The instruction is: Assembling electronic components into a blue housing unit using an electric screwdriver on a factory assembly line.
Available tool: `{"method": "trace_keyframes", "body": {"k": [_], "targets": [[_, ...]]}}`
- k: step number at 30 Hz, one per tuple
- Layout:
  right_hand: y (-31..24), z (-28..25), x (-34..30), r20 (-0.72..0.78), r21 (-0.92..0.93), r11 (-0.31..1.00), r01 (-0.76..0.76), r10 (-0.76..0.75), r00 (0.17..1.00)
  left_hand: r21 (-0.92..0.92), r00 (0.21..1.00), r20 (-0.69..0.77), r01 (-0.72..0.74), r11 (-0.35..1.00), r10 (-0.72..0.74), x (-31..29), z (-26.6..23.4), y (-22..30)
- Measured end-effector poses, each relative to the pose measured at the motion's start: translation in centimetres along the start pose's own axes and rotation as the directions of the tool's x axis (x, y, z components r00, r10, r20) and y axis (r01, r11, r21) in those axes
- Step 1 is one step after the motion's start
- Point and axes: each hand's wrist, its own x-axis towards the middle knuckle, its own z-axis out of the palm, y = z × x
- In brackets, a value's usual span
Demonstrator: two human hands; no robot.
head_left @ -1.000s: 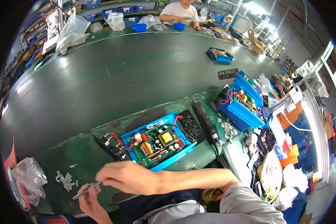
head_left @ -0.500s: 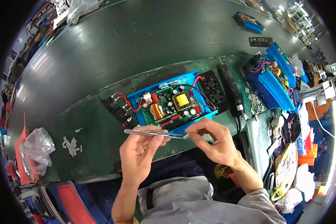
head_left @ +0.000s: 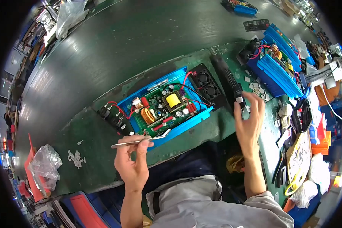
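In my left hand (head_left: 132,167) is a pair of metal tweezers (head_left: 125,144), with a small pale grey rectangular piece (head_left: 167,133) at the tip. That tip lies over the near wall of a blue metal case (head_left: 186,124). Inside the case sits a green circuit board (head_left: 142,124) with a yellow-topped transformer, copper coil and capacitors. My right hand (head_left: 250,127), fingers apart and holding nothing I can see, reaches to the lower end of a black electric screwdriver (head_left: 227,78); whether it touches is unclear.
A black fan panel (head_left: 208,84) and a black socket panel (head_left: 112,117) hang on wires at the case's ends. Small grey pieces (head_left: 76,159) lie left. More blue cases (head_left: 281,74) stand right, near grey pads (head_left: 256,86). A plastic bag (head_left: 45,163) sits far left.
My right hand has left the tweezers' tip and moved right to the screwdriver, its fingers spreading. My left hand has shifted slightly left and down, keeping the tweezers. The whole view has turned a little.
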Motion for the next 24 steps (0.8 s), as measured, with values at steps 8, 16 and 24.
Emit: {"method": "trace_keyframes", "body": {"k": [8, 16, 24], "targets": [[2.6, 1.4, 0.8, 0.217, -0.074, 0.979, -0.191, 0.203, 0.955, 0.168, 0.966, 0.057, -0.259, 0.951, 0.252, 0.4, 1.7, -1.7], [1.0, -6.7, -8.5, 0.783, 0.555, -0.021, -0.832, 0.35, 0.513, 0.342, 0.889, 0.193, -0.458, 0.82, 0.416, 1.5, 1.7, -1.7], [-2.1, -5.5, -17.2, 0.923, 0.296, 0.352, -0.888, 0.136, 0.361, 0.376, 0.924, 0.163, -0.382, 0.844, 0.346, 2.2, 4.3, -1.6]]}}
